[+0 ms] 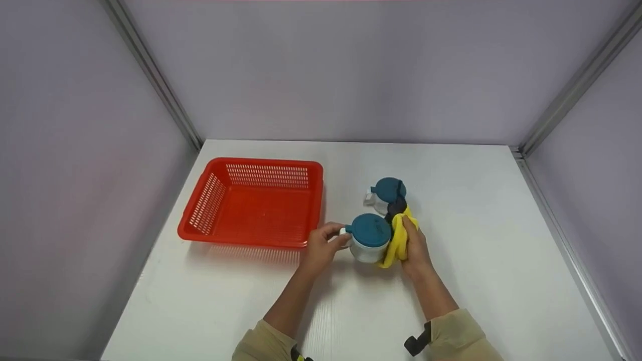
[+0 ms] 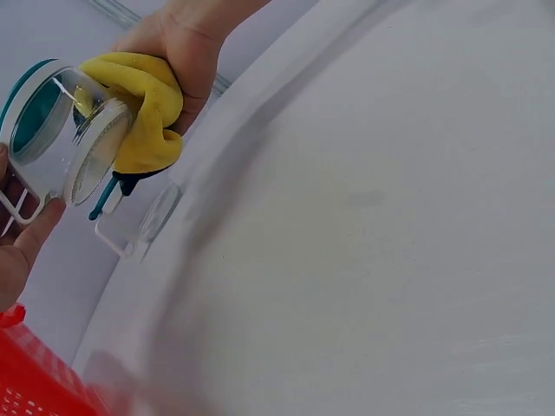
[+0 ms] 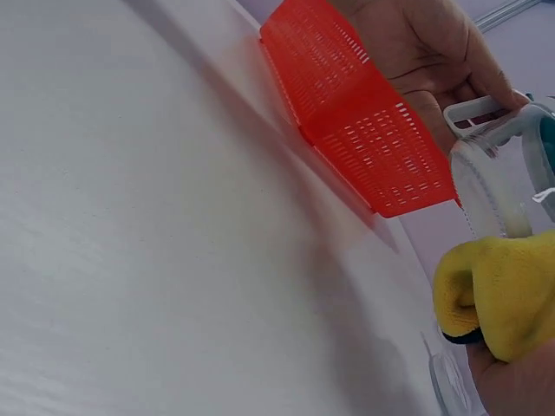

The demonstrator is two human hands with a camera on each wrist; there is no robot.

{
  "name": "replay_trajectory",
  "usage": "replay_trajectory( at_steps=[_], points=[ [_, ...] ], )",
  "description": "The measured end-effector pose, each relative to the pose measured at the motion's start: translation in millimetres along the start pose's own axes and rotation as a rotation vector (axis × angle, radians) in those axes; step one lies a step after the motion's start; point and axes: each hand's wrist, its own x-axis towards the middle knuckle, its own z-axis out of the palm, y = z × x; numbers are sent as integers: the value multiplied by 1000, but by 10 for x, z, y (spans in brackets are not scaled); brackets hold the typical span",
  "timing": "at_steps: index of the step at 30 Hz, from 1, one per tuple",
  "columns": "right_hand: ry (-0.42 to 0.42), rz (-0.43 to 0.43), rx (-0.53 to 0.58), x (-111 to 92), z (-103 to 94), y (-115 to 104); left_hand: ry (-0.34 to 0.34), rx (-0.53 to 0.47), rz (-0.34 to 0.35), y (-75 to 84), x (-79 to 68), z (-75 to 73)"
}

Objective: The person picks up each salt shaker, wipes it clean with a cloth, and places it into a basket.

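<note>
In the head view, my left hand [image 1: 319,249] pinches the white handle of a clear jar with a teal lid [image 1: 370,238]. It is held tilted above the table, as both wrist views show. My right hand [image 1: 416,250] grips a yellow cloth [image 1: 398,240] with a dark underside and presses it against the jar's right side. The left wrist view shows the cloth [image 2: 143,104] bunched near the jar's base. A second jar with a teal lid [image 1: 388,189] stands just behind, partly hidden by the cloth's dark part.
A red plastic basket [image 1: 263,210] with slotted walls sits on the left of the white table [image 1: 481,210], close to my left hand. Pale panels [image 1: 331,70] with metal corner posts enclose the table at the back and sides.
</note>
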Motion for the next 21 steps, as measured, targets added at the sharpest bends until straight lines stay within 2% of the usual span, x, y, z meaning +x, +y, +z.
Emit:
replay_trajectory(
  at_steps=[5, 11, 15, 21],
  points=[
    [-3, -90, 20, -61, -33, -138, 17, -12, 5, -7, 4, -2],
    [11, -237, -19, -144, -33, -280, 24, -2, 49, -44, 8, -12],
    [-7, -326, -74, -190, -14, -319, 27, 4, 43, -51, 5, -7],
    [-50, -377, -160, -194, 8, -275, 27, 0, 49, -55, 8, 7]
  ],
)
